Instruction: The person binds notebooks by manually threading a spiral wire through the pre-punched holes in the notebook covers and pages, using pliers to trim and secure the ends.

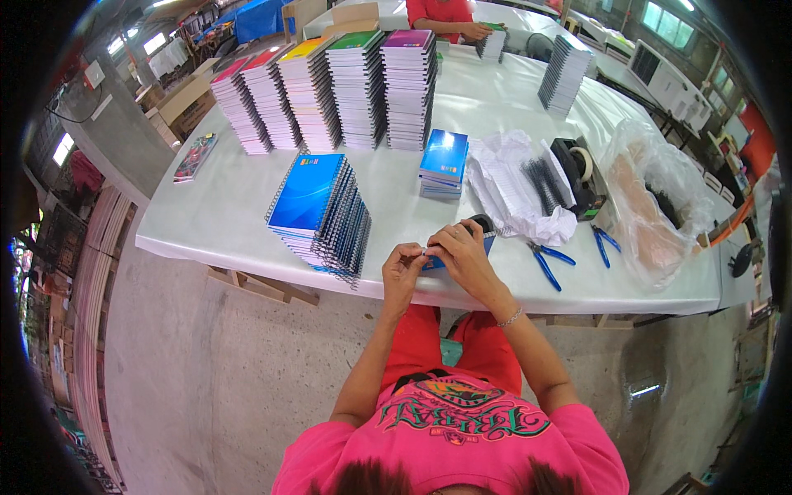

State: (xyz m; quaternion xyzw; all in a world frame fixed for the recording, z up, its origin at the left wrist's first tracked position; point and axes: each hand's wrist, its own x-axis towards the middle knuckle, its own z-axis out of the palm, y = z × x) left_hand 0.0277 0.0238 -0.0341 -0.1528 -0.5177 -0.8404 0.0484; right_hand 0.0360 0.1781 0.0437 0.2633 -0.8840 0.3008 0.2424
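Note:
A blue notebook (pixel 488 245) lies at the table's near edge, mostly covered by my hands. My left hand (pixel 402 272) is closed in a pinch at the notebook's left corner; whatever its fingertips hold is too small to make out. Across the notebook's top reaches my right hand (pixel 464 257), its fingers curled down and closed on the notebook's edge, almost touching the left fingertips. A round black thing (pixel 480 223) shows just behind the right hand. To the left stands a stack of blue spiral notebooks (pixel 309 194). A smaller pile of blue notebooks (pixel 444 161) sits beyond my hands.
Tall stacks of coloured notebooks (pixel 356 91) line the table's far left. Crumpled white paper (pixel 503 177) holds black wire coils (pixel 543 186). Blue-handled pliers (pixel 548 266), a second pair (pixel 605 246), a tape dispenser (pixel 582 169) and a plastic bag (pixel 656 206) lie right. Another person (pixel 445 18) works opposite.

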